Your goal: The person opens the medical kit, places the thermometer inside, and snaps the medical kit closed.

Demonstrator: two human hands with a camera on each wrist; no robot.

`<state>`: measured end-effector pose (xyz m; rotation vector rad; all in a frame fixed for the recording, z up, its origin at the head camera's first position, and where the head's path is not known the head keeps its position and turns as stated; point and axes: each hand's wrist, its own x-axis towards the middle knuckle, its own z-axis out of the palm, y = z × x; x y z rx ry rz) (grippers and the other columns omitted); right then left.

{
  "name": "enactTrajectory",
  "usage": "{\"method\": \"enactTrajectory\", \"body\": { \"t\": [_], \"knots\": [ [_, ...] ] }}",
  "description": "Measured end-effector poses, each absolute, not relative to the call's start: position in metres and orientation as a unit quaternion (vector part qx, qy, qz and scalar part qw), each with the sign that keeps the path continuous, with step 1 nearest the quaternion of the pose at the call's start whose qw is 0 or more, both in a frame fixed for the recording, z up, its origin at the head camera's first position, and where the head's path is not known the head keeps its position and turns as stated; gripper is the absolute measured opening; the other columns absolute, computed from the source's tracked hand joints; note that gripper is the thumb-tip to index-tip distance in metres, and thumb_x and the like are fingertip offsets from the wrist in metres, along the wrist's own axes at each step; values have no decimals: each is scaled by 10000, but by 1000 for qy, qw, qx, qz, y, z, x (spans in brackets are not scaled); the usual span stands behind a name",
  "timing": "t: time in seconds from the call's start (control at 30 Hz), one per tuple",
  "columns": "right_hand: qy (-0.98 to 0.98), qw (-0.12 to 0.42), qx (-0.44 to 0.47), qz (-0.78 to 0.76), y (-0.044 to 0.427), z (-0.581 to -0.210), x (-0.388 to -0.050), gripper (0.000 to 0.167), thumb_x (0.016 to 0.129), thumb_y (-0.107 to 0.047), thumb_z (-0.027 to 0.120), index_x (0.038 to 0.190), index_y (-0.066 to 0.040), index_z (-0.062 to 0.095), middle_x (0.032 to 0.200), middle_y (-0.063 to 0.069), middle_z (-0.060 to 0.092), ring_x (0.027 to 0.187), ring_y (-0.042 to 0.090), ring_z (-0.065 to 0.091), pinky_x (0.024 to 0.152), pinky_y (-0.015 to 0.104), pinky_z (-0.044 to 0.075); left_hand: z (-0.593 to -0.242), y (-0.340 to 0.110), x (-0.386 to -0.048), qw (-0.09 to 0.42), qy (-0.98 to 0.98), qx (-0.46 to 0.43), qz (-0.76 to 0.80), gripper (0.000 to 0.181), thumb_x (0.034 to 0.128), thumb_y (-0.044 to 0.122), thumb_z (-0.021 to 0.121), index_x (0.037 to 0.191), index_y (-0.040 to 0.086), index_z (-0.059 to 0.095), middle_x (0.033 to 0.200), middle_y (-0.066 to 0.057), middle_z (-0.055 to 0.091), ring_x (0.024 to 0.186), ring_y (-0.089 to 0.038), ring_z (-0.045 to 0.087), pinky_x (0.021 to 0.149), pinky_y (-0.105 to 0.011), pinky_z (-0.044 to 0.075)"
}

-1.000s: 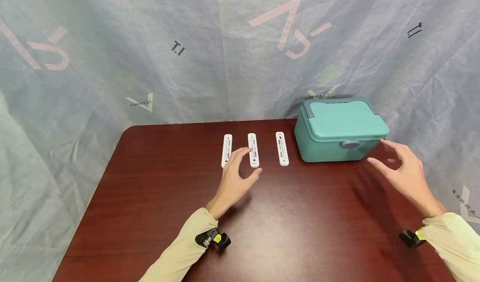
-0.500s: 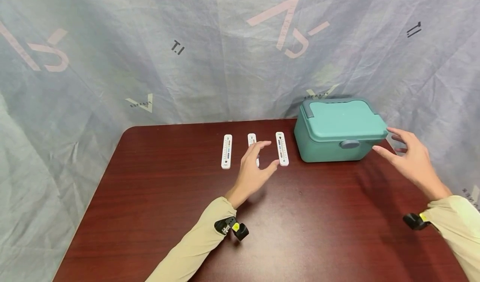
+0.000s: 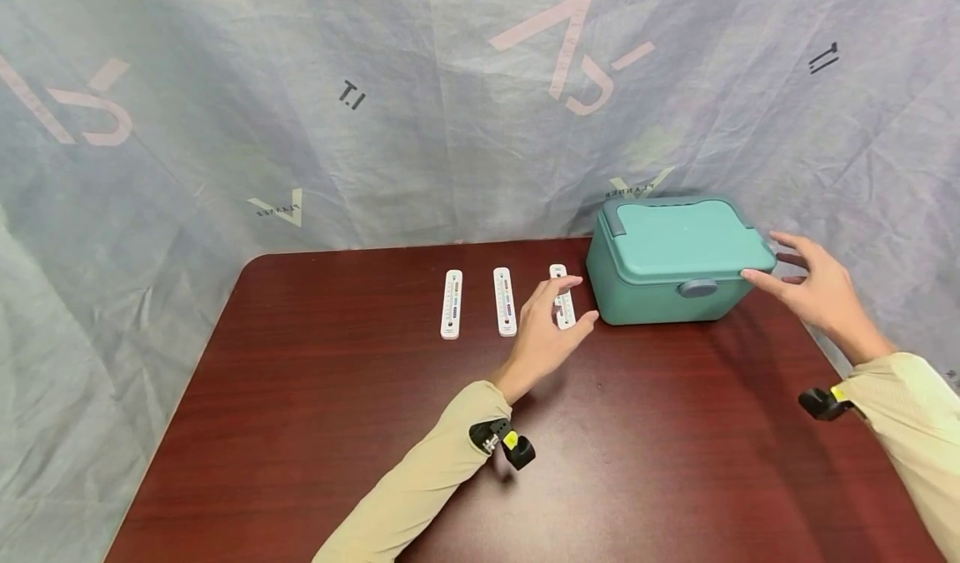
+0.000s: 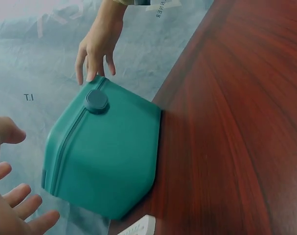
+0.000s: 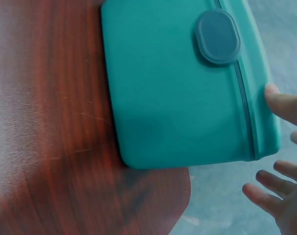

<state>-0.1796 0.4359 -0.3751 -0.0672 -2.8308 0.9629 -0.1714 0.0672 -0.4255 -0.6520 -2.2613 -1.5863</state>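
Note:
A teal lidded storage box (image 3: 675, 301) with a blue-grey latch (image 3: 698, 288) stands closed at the table's back right. My right hand (image 3: 821, 296) is at its right end, fingers spread, the thumb at the lid's front corner; in the right wrist view that thumb (image 5: 285, 105) appears to touch the lid edge. My left hand (image 3: 546, 334) hovers left of the box with thumb and fingers apart, holding nothing. It partly hides the rightmost white thermometer (image 3: 557, 271). A middle thermometer (image 3: 505, 301) and a left thermometer (image 3: 452, 305) lie flat beside it.
The dark red-brown wooden table (image 3: 315, 430) has its back edge against a grey printed cloth (image 3: 420, 130). The cloth also hangs along both sides. The box sits near the table's right back corner.
My left hand has moved right, from the left and middle thermometers to the rightmost one near the box. My right hand has risen to the lid's right corner. The box and thermometers stay put.

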Motion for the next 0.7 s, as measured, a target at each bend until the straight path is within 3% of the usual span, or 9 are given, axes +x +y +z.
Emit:
{"method": "enactTrajectory", "body": {
  "t": [0.17,0.33,0.43,0.53,0.63,0.7],
  "knots": [
    [-944,65,-24,323,441,-374,-187,785,848,-426,674,1498,-325,247,1551,70,209,1297,405,359,821,340,408,-425,83,-174,145,-771,-232,-575,405,810,178,716,1196,149,598,1154,-8,606,1065,-109,561,815,-212,461],
    [-938,56,-16,343,445,-374,-190,748,860,-390,672,1480,-379,254,1546,62,226,1332,358,336,840,258,389,-427,98,-175,121,-763,-238,-589,397,810,143,706,1190,119,593,1142,-25,609,1061,-110,569,796,-232,494],
    [-932,46,-11,360,444,-373,-191,731,869,-372,666,1471,-406,252,1550,20,219,1348,357,309,917,284,398,-428,108,-174,105,-758,-240,-598,399,816,132,700,1196,93,585,1147,-58,599,1073,-139,569,800,-242,500],
    [-929,27,-7,368,442,-370,-195,745,873,-367,662,1483,-390,235,1560,-12,176,1340,396,300,964,431,385,-429,119,-174,93,-749,-241,-610,382,827,129,693,1190,83,584,1151,-82,600,1081,-145,571,799,-233,500],
    [-930,5,-6,366,441,-369,-199,768,872,-380,661,1500,-357,218,1570,31,133,1314,445,307,917,603,339,-430,130,-175,82,-744,-239,-619,371,828,112,694,1179,64,586,1141,-99,609,1071,-155,581,792,-230,507],
    [-932,-8,-5,362,441,-368,-201,778,872,-388,658,1508,-324,215,1568,93,122,1299,455,320,900,595,348,-432,137,-175,78,-743,-235,-622,363,827,106,696,1172,61,590,1136,-94,617,1056,-145,589,789,-234,512]
  ]
}}
